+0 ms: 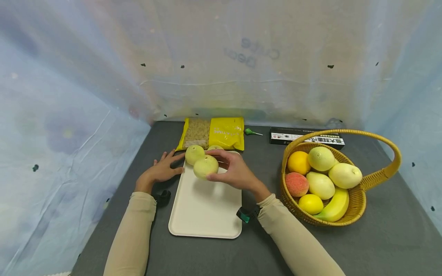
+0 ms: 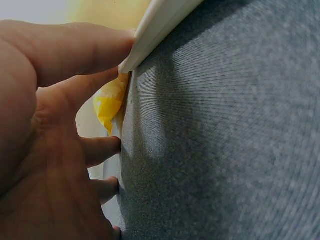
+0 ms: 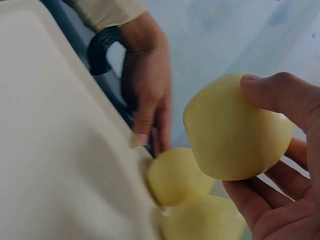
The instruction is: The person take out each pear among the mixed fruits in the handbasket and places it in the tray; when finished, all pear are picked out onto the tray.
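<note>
Holding a round green fruit (image 1: 205, 167) in the right grip (image 1: 238, 173), with the thumb on one side and fingers on the other, only as far apart as the fruit is wide. Held up above the far part of a cream tray (image 1: 203, 214). Spread wide and holding nothing with the left grip (image 1: 161, 169), just touching the tray's left edge with thumb and pointer finger, and the gray tabletop (image 1: 207, 257) with other fingertips. At the tray's far left corner, a second fruit (image 1: 194, 155); beside it, partly hidden by the right grip, a third fruit (image 1: 215, 147). Just past the tray, a yellow bag (image 1: 226, 134). Right of that, a little green thing (image 1: 248, 131) with a pointy tip, then a long black and white box (image 1: 283, 137). Well off to the right, a woven basket (image 1: 362, 203) with an orange (image 1: 299, 162), a peach (image 1: 297, 184), a lemon (image 1: 310, 204), a banana (image 1: 336, 207) and some pale green fruits (image 1: 321, 158).
</note>
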`<state>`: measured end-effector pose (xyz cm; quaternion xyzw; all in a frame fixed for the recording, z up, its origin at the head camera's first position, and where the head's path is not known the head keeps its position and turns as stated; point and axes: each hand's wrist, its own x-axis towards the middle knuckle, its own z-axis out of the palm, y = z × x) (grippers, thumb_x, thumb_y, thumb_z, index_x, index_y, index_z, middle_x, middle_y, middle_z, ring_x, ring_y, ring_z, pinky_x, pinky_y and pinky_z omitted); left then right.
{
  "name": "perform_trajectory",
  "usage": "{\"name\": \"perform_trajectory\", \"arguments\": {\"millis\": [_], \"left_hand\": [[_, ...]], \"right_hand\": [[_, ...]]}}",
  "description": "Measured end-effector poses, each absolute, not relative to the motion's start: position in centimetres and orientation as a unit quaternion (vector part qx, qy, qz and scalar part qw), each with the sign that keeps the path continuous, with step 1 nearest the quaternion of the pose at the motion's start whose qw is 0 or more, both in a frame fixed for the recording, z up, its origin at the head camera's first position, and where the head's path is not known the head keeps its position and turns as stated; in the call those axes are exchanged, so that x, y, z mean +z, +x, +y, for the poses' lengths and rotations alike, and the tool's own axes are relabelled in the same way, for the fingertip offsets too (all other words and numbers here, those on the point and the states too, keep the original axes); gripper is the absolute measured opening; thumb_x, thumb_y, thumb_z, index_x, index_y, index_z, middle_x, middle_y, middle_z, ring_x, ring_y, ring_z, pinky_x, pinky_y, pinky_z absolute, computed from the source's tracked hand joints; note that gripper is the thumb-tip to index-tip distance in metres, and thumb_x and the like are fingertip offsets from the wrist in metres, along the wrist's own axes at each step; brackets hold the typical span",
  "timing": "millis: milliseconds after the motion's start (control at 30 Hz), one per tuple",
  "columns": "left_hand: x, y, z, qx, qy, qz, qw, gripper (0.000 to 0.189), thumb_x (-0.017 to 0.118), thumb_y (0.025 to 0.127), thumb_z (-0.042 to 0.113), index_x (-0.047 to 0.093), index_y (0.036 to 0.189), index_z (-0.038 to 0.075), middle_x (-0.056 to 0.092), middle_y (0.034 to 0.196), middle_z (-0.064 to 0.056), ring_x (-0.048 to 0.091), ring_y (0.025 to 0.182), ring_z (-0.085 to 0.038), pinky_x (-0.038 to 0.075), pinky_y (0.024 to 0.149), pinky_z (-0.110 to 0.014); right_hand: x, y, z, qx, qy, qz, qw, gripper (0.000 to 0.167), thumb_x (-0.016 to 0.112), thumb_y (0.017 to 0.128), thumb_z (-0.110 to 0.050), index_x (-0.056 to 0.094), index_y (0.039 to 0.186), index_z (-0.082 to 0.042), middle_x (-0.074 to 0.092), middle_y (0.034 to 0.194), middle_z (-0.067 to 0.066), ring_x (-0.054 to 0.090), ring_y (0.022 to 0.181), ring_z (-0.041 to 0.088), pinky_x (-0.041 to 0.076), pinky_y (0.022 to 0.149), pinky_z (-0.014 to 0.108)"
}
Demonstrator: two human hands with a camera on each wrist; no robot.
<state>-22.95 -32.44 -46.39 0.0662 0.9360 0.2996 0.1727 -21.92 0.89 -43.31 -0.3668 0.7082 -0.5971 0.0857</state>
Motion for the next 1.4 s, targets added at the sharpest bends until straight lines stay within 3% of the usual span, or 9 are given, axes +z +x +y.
{"name": "perform_trajectory", "arguments": {"millis": [300,867,1133,1267,1400], "left_hand": [[-46.3,-23.0,-32.3,0.295,0.064,0.937,0.173,0.075,0.064,0.111,0.044,0.032,0.175,0.02,-0.005,0.183,-0.027,-0.016,0.165,-0.059,-0.014,0.12,-0.087],[-46.2,-22.9,-32.3,0.294,0.075,0.939,0.163,0.07,0.063,0.113,0.04,0.035,0.174,0.019,-0.001,0.182,-0.029,-0.012,0.164,-0.061,-0.011,0.119,-0.09],[-46.3,-23.0,-32.3,0.292,0.067,0.939,0.168,0.071,0.062,0.113,0.041,0.034,0.175,0.019,-0.003,0.182,-0.028,-0.014,0.164,-0.061,-0.012,0.119,-0.089],[-46.3,-23.1,-32.2,0.288,0.063,0.94,0.171,0.071,0.061,0.113,0.041,0.033,0.175,0.019,-0.004,0.182,-0.028,-0.014,0.164,-0.06,-0.013,0.119,-0.088],[-46.2,-23.0,-32.2,0.291,0.065,0.939,0.172,0.07,0.061,0.114,0.04,0.033,0.175,0.019,-0.004,0.183,-0.028,-0.015,0.164,-0.06,-0.013,0.119,-0.088]], "right_hand": [[-45.8,-22.4,-2.8,-0.587,-0.339,0.726,0.114,0.069,0.094,0.088,-0.009,0.065,0.15,-0.008,0.065,0.152,0.008,0.068,0.138,0.026,0.057,0.114,0.034],[-48.9,-22.6,-5.7,-0.554,-0.345,0.754,0.073,0.072,0.096,0.086,-0.009,0.065,0.151,-0.006,0.066,0.149,0.01,0.067,0.136,0.025,0.057,0.113,0.034],[-47.6,-21.5,-4.1,-0.531,-0.346,0.771,0.054,0.071,0.096,0.086,-0.013,0.065,0.15,-0.007,0.067,0.15,0.009,0.066,0.14,0.026,0.057,0.114,0.037],[-46.4,-20.4,-1.8,-0.552,-0.359,0.749,0.072,0.072,0.094,0.089,-0.013,0.063,0.153,-0.005,0.066,0.154,0.012,0.064,0.142,0.034,0.054,0.117,0.034],[-44.9,-19.1,1.3,-0.567,-0.374,0.728,0.093,0.07,0.094,0.089,-0.014,0.065,0.152,-0.007,0.066,0.154,0.01,0.065,0.142,0.032,0.053,0.118,0.032]]}}
